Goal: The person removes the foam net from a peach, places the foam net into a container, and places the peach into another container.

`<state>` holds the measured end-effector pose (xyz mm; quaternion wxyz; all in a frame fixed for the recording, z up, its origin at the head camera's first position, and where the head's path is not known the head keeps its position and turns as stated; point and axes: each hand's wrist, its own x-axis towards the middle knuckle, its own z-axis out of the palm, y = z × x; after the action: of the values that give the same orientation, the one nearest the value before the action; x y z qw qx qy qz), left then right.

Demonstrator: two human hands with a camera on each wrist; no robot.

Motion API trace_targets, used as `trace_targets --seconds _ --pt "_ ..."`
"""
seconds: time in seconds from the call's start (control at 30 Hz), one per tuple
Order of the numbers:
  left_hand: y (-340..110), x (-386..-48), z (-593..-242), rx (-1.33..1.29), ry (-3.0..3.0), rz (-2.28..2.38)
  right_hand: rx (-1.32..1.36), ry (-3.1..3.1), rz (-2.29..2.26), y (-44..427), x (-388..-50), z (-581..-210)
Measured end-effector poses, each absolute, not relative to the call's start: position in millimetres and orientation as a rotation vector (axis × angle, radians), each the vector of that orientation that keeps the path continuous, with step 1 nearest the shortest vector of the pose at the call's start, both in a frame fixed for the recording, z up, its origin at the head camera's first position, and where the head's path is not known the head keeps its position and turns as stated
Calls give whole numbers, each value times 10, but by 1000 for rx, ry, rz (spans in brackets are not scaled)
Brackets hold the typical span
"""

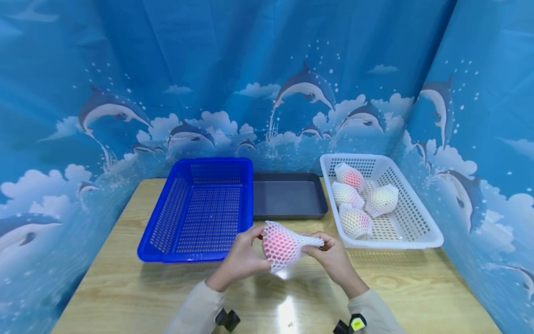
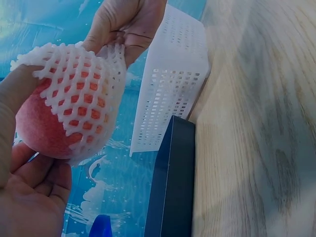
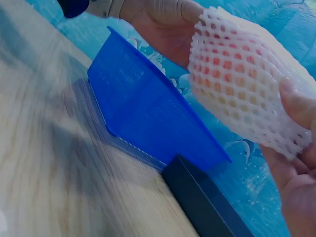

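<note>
Bulging from a seemingly part-removed foam net (image 1: 298, 240) at six o'clock, the red fruit (image 2: 42, 123) is clasped by the left hand (image 1: 244, 253), the net's tail pinched by the right hand (image 1: 331, 260), while four fruits (image 1: 355, 221) are still netted in the white basket (image 1: 392, 243) at two o'clock.

Pale beige sleeves (image 1: 195, 310) pair with blocky black wrist devices (image 1: 227, 320), the right one bearing a bright yellow patch (image 1: 357, 323).

Screened-off tabletop workspace: dolphin-print sheets (image 1: 233, 60) behind and along sides of wood-grain table (image 1: 400, 287).
</note>
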<state>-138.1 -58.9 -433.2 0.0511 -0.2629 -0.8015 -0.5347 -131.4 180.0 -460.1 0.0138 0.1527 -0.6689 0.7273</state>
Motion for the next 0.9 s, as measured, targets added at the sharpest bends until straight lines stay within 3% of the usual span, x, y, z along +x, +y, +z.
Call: trace_targets --seconds 0.23,0.9 --pt "-607 -1385 -4309 -782 -2475 -1687 797 -2116 2236 1879 -1351 -4558" --pt "-650 -1471 -4299 -773 -2338 -2006 460 -2130 2093 1842 -1381 -4509"
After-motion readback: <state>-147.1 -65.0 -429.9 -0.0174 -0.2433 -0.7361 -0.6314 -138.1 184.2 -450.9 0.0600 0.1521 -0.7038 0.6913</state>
